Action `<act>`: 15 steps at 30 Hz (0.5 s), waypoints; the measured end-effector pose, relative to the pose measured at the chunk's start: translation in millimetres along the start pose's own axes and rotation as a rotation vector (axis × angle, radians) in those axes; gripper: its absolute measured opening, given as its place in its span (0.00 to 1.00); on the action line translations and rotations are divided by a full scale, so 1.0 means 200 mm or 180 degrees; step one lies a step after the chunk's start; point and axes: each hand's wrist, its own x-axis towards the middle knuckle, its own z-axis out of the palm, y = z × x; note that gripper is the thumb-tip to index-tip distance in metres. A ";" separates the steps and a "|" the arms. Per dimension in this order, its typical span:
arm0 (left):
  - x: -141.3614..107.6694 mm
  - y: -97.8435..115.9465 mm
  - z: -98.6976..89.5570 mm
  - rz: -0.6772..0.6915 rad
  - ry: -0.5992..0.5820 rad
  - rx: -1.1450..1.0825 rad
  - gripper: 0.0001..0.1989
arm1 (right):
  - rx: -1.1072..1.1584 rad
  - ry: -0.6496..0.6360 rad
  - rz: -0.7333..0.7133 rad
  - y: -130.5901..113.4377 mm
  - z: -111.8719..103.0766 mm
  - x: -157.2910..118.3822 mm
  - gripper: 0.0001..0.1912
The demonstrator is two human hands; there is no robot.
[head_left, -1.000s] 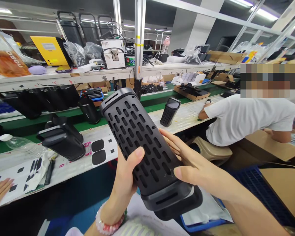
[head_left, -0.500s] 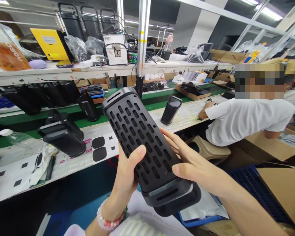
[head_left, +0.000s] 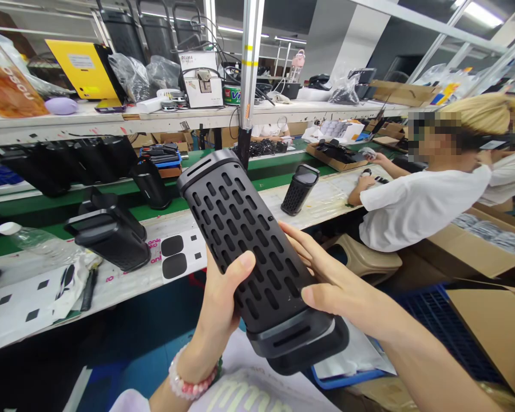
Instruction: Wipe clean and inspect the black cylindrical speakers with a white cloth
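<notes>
Black perforated plastic fills the middle of my view: a long speaker housing (head_left: 249, 252) held up in the air in front of the counter (head_left: 124, 280), tilted so its slotted top end points up and left and its thicker base end hangs low toward me. I judge this an inspection or handling step, with the housing turned in both hands and nothing yet fitted to it. My left hand (head_left: 221, 309) grips it from beneath, fingers closed round the underside, thumb pressed on the grille. My right hand (head_left: 339, 292) cradles the right flank, fingers curled behind the shell, thumb laid on the lower edge of the grille near the base band.

Along the counter's near edge lie two more black housings (head_left: 109, 237) on their sides, and just right of them a sheet of black adhesive pads (head_left: 178, 257). A clear water bottle (head_left: 34, 243) lies toward the left end. Farther along, one small housing (head_left: 298, 189) stands upright near a co-worker in a white shirt (head_left: 420, 206).

The next move, as I judge it, calls for a firm left-hand hold so that the right hand can let go without the base end dropping.
</notes>
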 end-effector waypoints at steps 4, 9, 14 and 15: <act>0.00 0.00 0.00 -0.0033 -0.0001 0.0018 0.30 | 0.0048 -0.0141 0.0129 0.00 -0.01 0.00 0.46; 0.00 0.02 0.01 -0.0018 -0.0034 0.0178 0.32 | 0.0063 -0.0143 0.0221 -0.01 -0.02 0.01 0.50; 0.01 0.03 0.01 -0.0032 -0.0066 0.0166 0.31 | 0.0209 -0.0217 0.0196 0.00 -0.01 0.02 0.50; 0.01 0.03 0.01 0.0000 -0.0076 0.0158 0.31 | 0.0198 -0.0210 0.0192 0.00 -0.01 0.02 0.50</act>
